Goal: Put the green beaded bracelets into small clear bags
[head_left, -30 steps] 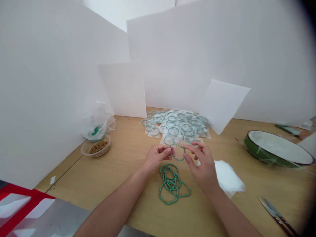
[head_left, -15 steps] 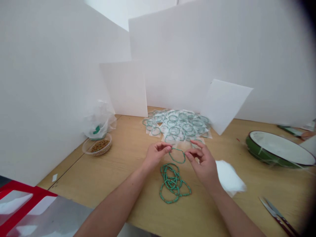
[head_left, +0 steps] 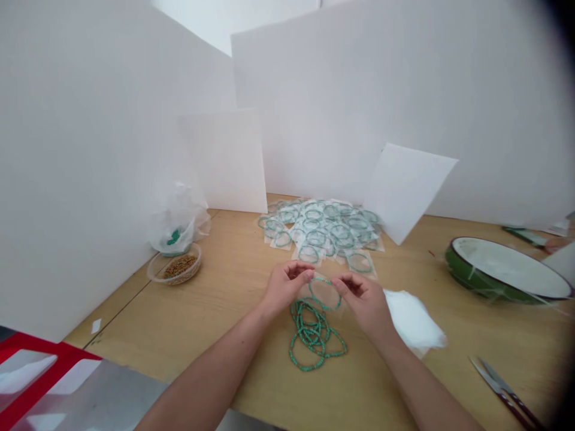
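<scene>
At ten o'clock, a small bowl (head_left: 176,268) sits beside the white board wall. My left hand (head_left: 285,287) and right hand (head_left: 366,299) each pinch one side of a green bead bracelet (head_left: 324,292), low over the worktop (head_left: 215,317) at twelve o'clock from the loose bracelet heap (head_left: 314,332). I judge a slack grip could drop it into that heap, tangling it. There is bare wood at nine o'clock. White pouches (head_left: 413,320) crowd three o'clock, and scissors (head_left: 503,389) lie at four, near the front edge.
</scene>
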### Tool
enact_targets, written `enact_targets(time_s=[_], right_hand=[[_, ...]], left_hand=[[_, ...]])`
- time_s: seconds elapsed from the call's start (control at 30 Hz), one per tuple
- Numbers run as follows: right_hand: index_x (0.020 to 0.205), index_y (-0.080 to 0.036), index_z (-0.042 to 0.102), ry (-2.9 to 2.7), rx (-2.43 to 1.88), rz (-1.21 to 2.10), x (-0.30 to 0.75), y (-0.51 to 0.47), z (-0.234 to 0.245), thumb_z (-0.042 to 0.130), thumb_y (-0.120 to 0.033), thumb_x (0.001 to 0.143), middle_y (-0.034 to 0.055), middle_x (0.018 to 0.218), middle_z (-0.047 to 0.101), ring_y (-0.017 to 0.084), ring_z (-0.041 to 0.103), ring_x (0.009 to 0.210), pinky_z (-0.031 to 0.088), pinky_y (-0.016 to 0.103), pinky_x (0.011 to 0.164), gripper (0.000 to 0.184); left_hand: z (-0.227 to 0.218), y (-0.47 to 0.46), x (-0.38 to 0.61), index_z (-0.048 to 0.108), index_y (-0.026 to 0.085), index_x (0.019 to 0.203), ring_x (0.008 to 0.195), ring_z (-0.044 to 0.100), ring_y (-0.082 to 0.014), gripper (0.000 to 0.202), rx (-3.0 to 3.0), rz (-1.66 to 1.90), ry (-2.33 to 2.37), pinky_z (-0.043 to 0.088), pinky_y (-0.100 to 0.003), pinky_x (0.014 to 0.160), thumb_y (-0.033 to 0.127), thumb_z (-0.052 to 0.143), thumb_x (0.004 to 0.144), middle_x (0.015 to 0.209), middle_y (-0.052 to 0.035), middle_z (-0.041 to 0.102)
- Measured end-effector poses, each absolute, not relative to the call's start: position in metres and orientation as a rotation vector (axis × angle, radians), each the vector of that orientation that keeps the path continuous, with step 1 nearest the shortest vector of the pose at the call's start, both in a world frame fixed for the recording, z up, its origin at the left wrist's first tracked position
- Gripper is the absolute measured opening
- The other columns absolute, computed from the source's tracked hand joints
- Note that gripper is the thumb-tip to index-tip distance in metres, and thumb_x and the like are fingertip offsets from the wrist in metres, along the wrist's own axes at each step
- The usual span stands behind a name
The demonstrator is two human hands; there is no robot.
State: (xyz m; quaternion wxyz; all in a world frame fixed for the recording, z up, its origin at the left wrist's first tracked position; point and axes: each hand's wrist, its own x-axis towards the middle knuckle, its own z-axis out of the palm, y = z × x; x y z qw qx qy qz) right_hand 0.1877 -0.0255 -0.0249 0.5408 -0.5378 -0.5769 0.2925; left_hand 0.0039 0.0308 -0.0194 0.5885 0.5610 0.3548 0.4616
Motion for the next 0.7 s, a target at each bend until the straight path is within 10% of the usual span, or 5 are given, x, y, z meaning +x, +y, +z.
enact_targets(time_s=[0.3, 0.7], right_hand=[[0.119, -0.019, 0.059, -1.413, -1.361, 0.091, 0.185, -0.029, -0.020, 0.065, -0.037, 0.084, 0.0090, 0.100, 0.062, 0.023, 0.058, 0.089, 0.051, 0.041, 0.082, 0.039], [0.092, -0.022, 0.069, -1.624, -1.246, 0.086, 0.166, -0.045, -0.003, 0.058, -0.024, 0.091, 0.0053, 0.089, 0.065, 0.020, 0.062, 0.082, 0.052, 0.034, 0.075, 0.012]], left_hand=[[-0.018, 0.029, 0.006, 0.070, 0.014, 0.077, 0.062, 0.060, -0.0122, 0.035, 1.285, 1.069, 0.785, 0.048, -0.025, 0.066, 0.047, 0.077, 0.069, 0.067, -0.0029, 0.067], [-0.006, 0.006, 0.007, 0.070, 0.018, 0.087, 0.079, 0.063, -0.0172, 0.019, 1.935, 1.091, 0.775, 0.048, -0.027, 0.077, 0.032, 0.057, 0.089, 0.084, -0.0062, 0.071]])
